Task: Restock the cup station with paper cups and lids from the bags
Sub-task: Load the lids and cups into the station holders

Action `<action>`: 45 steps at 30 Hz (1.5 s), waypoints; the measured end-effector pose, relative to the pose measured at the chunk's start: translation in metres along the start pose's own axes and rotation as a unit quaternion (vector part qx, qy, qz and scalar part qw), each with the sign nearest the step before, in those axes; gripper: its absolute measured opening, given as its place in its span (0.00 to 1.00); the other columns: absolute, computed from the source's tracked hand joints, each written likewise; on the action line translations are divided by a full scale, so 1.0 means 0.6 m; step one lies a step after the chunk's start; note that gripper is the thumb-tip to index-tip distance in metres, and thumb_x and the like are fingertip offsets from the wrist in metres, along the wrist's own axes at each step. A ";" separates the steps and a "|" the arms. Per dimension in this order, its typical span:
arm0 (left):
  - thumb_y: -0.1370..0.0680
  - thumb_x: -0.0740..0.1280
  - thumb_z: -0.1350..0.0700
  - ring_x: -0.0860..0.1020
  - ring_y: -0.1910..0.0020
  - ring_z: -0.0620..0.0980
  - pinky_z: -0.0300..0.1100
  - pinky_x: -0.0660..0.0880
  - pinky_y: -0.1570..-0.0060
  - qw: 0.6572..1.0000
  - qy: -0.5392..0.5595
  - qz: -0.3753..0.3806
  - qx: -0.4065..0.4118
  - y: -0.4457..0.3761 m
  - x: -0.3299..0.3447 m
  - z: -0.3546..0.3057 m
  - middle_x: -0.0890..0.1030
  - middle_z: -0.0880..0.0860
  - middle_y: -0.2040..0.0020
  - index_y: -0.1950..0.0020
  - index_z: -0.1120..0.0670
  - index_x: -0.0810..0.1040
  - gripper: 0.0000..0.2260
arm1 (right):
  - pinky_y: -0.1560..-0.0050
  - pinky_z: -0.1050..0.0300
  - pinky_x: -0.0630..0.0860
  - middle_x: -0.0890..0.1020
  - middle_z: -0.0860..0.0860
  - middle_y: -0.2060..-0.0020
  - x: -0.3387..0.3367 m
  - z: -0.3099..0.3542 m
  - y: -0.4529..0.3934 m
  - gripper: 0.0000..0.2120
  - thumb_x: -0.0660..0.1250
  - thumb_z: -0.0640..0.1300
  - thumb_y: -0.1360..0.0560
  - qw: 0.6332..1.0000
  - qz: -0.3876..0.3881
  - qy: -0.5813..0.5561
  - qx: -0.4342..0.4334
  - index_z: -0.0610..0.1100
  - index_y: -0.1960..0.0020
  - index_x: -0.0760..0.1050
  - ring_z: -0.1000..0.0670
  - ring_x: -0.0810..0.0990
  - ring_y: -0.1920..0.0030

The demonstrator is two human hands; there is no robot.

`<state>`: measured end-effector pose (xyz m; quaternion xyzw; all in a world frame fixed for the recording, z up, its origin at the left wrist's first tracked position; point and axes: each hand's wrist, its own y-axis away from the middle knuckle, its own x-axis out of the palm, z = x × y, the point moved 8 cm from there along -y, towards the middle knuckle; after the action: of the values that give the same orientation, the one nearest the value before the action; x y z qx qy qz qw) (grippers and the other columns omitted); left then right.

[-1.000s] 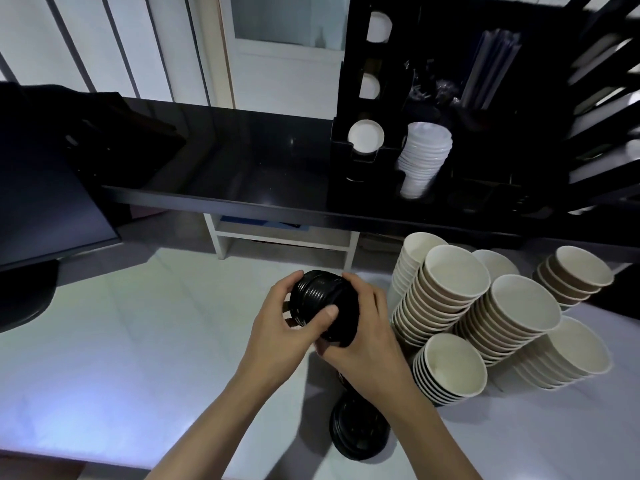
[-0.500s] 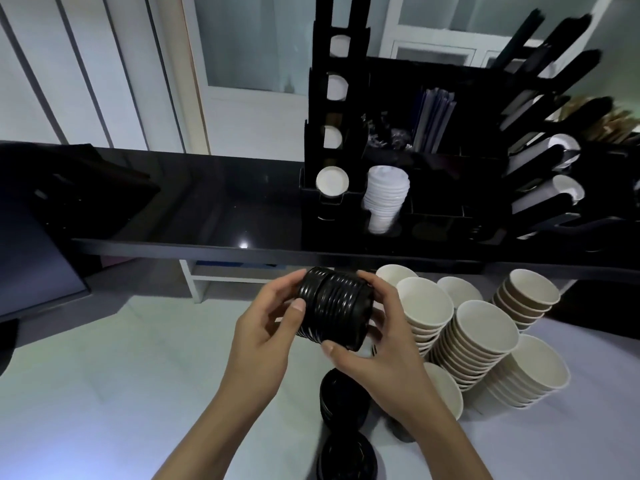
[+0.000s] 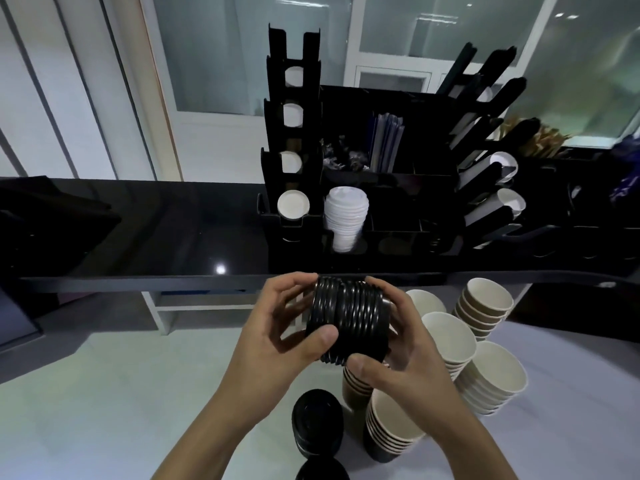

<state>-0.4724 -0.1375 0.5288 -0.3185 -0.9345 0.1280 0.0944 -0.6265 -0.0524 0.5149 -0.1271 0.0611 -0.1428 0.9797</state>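
Head view shows the stack of black lids (image 3: 348, 320) lying on its side in the air, above the near white table (image 3: 104, 393) and just in front of the black counter (image 3: 156, 233). The left hand (image 3: 277, 344) grips its left end, with the thumb curled under the front and the fingers curled over the top. The right hand (image 3: 398, 355) grips the right end in the same way, thumb in front and fingers behind. To do this step well, I think both hands should press the ends toward each other, so no lid slips out of the middle, and turn the stack upright before it goes into the black organizer (image 3: 363, 216), probably into a free slot beside the white lids (image 3: 346, 216). More black lids (image 3: 317, 427) and the paper cups (image 3: 450, 341) wait on the table, near the right.
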 end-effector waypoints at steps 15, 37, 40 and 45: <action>0.36 0.82 0.51 0.79 0.34 0.47 0.42 0.80 0.43 0.998 -0.056 0.024 -0.007 -0.088 0.145 -0.004 0.79 0.43 0.34 0.31 0.37 0.74 0.36 | 0.34 0.44 0.77 0.79 0.48 0.34 -0.162 0.023 -0.031 0.39 0.79 0.46 0.33 1.000 0.019 -0.006 -0.013 0.57 0.25 0.67 0.44 0.80 0.34; 0.33 0.80 0.50 0.77 0.33 0.49 0.43 0.80 0.44 0.996 -0.093 -0.012 -0.009 -0.146 0.283 0.033 0.78 0.45 0.34 0.29 0.38 0.73 0.34 | 0.45 0.52 0.82 0.81 0.53 0.40 -0.328 0.002 -0.059 0.41 0.79 0.48 0.36 0.998 0.039 -0.033 0.019 0.58 0.26 0.68 0.46 0.82 0.38; 0.34 0.80 0.49 0.78 0.34 0.49 0.44 0.80 0.44 0.996 -0.092 -0.005 -0.012 -0.158 0.284 0.033 0.78 0.44 0.34 0.29 0.38 0.73 0.34 | 0.43 0.50 0.82 0.81 0.53 0.39 -0.327 0.006 -0.070 0.41 0.79 0.48 0.35 0.999 0.039 -0.029 0.015 0.60 0.26 0.68 0.46 0.81 0.37; 0.35 0.80 0.46 0.78 0.34 0.48 0.52 0.78 0.37 0.994 -0.104 0.010 -0.021 -0.176 0.279 0.041 0.78 0.43 0.35 0.28 0.38 0.72 0.37 | 0.39 0.44 0.81 0.80 0.49 0.38 -0.321 0.002 -0.084 0.40 0.80 0.46 0.35 0.999 0.035 -0.033 0.016 0.58 0.26 0.69 0.43 0.81 0.36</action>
<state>-0.6692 -0.1191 0.5528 -0.3144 -0.9386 0.1415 -0.0114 -0.8229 -0.0420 0.5454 -0.1136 0.0307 -0.1048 0.9875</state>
